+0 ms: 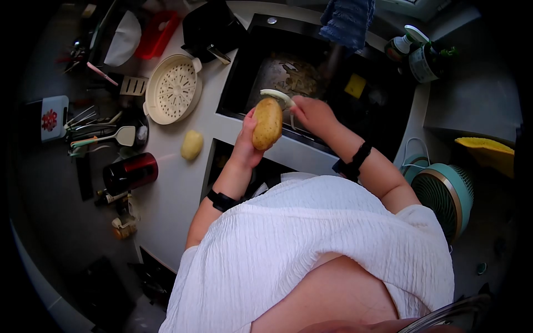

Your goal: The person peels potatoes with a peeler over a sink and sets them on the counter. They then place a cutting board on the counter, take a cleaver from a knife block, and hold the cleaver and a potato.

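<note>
My left hand (pixel 248 142) is closed around a large potato (pixel 267 124), brown skin showing on the side toward me. In my right hand (pixel 314 115) is a white peeler (pixel 277 97), its head at the far end of the potato. Whether the blade touches the skin I cannot tell. Both hands are over the near edge of a dark sink (pixel 233 91), where a heap of peelings (pixel 297 77) lies. A paler, peeled-looking potato (pixel 192 145) rests on the counter to the left.
On the counter (pixel 166 191) stand a cream colander (pixel 176 89), a dark red canister (pixel 131 173) and several utensils. A black pot (pixel 208 28) sits beyond them. A yellow sponge (pixel 355 86) lies in the sink's right part. Bottles (pixel 425 62) stand back right; a green fan (pixel 444 194) is at my right.
</note>
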